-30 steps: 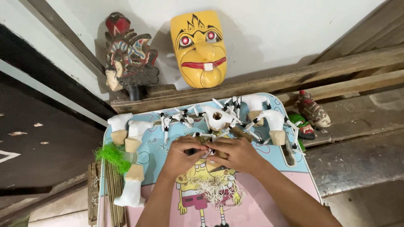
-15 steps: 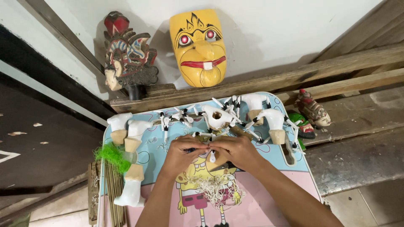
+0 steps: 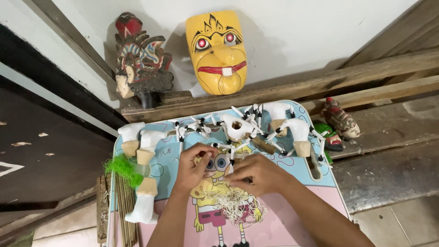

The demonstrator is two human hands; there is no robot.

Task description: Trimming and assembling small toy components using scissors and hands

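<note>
Head view: left hand point(image 3: 195, 165) and right hand point(image 3: 256, 174) meet over cartoon-print table point(image 3: 292, 215), fingertips pinched on thin white black-tipped stick point(image 3: 231, 155). Stick stands near upright, long axis pointing away toward white puppet piece point(image 3: 238, 128). Pale string tangle point(image 3: 235, 206) just below hands.

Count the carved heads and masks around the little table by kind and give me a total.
Yellow wall mask: 1
Ornate dark puppet head on stand: 1
Small painted puppet heads on the wooden step: 2
Total: 4
</note>
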